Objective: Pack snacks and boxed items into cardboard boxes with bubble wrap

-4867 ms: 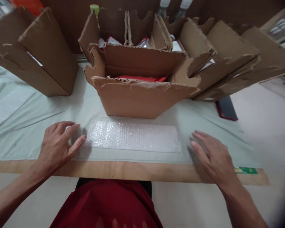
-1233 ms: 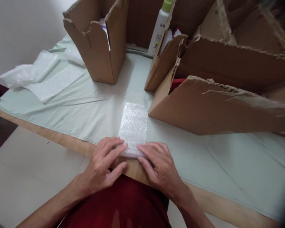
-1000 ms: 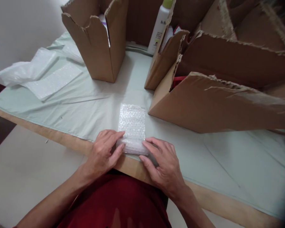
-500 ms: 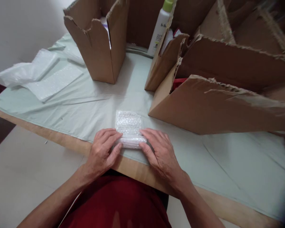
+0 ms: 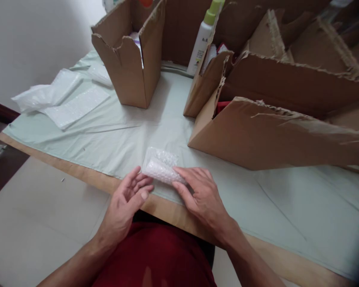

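Observation:
A partly rolled piece of bubble wrap (image 5: 160, 169) lies near the table's front edge, its loose flap pointing away from me. Whether anything is inside the roll, I cannot tell. My right hand (image 5: 200, 189) grips the roll's right end between thumb and fingers. Beside the left end, my left hand (image 5: 128, 195) is turned palm up with its fingers apart, holding nothing.
Loose bubble wrap sheets (image 5: 77, 105) lie at the left. A tall cardboard box (image 5: 131, 79) stands at the back, with a white bottle with a green cap (image 5: 199, 48) to its right. Low cardboard bins (image 5: 275, 135) fill the right side of the cloth-covered table (image 5: 113, 147).
My left hand has let go of the roll and turned palm up. The roll has tilted, its left end now farther from me. The camera view has shifted slightly.

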Demonstrator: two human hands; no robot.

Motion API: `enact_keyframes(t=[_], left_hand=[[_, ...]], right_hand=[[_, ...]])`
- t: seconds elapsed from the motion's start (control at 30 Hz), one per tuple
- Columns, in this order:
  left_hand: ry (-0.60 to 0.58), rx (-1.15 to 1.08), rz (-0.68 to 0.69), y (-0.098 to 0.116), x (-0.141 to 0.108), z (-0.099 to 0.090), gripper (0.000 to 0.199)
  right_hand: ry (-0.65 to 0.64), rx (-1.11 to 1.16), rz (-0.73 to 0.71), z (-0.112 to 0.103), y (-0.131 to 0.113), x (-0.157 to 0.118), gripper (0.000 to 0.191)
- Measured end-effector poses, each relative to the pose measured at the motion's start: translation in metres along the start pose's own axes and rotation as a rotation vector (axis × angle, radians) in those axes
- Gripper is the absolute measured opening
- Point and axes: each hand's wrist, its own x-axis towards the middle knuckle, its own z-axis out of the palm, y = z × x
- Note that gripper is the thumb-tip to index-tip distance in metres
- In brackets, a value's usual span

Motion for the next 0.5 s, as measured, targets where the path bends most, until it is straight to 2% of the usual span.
enact_keyframes(t=[0.1,0.27,0.43,0.5], left_hand=[[-0.09,-0.205,-0.135,0.0,0.0,0.016,0.064],[-0.178,-0.278,-0.163,-0.001,0.0,0.04,0.069],[-0.23,-0.273,-0.164,-0.011,-0.006,0.046,0.072],[-0.225,-0.236,-0.155,-0.013,-0.006,0.046,0.074]], right_hand=[[-0.013,0.144,0.038,-0.004,-0.018,-0.019,0.022],[-0.053,0.262,0.128,-0.003,-0.035,-0.045,0.021],[0.068,0.165,0.107,-0.007,-0.032,-0.059,0.019],[0.151,0.169,0.174,-0.013,-0.028,-0.062,0.016]])
